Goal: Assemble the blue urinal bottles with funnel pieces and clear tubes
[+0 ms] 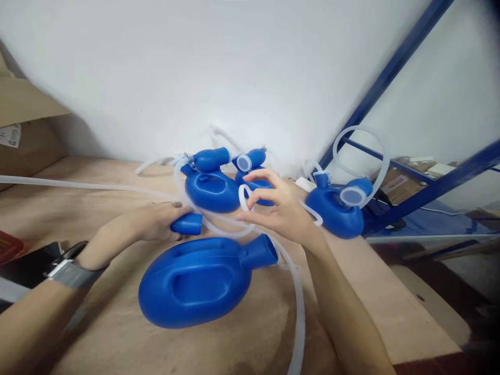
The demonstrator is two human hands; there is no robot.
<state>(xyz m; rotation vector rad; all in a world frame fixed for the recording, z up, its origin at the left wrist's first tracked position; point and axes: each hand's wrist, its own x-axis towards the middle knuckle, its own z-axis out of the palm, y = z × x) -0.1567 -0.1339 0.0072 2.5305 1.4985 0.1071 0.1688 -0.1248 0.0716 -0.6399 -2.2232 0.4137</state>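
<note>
Tabletop (pixel 187 351) lies free before the nearest bottle (pixel 195 284); tubing (pixel 299 307) bars its right.

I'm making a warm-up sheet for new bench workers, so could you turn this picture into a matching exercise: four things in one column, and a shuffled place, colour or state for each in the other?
Column 1
1. Left hand
2. Right hand
3. Nearest blue bottle
4. Wristband

Column 2
A. Lies on the wooden tabletop, mouth uncapped
B. Holds a white ring between thumb and fingers
C. Grey, worn at the wrist
D. Has its grip on a short blue piece

Right pairs: 1-D, 2-B, 3-A, 4-C
</note>
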